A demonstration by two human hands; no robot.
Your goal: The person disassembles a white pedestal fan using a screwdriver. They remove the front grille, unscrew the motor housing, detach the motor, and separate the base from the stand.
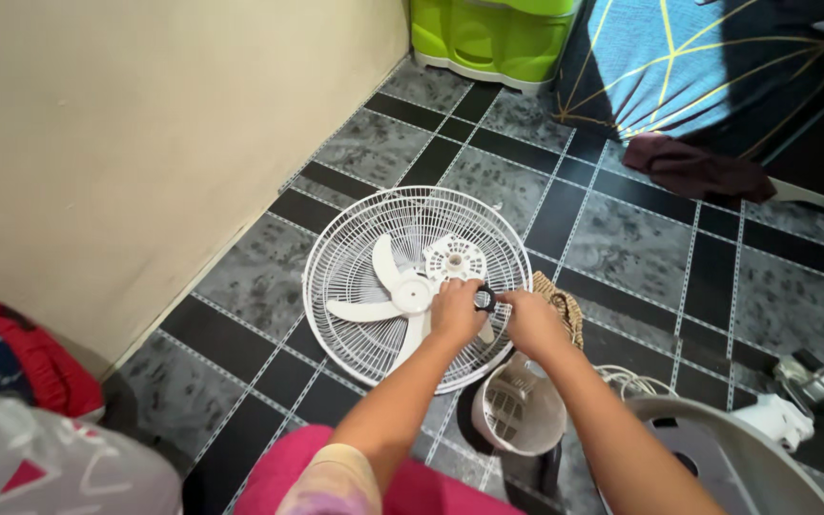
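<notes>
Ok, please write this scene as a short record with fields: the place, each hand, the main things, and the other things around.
place: dark tiled floor beside a cream wall
left hand: left hand rests over the white fan grille
right hand: right hand pinches a small black ring with the left
fan parts: three-blade white fan blade lies on the grille; white motor housing below it
other things: green plastic drawers, dark red cloth, blue patterned bedding

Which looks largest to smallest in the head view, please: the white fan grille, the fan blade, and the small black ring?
1. White fan grille
2. Fan blade
3. Small black ring, held between both hands
</notes>
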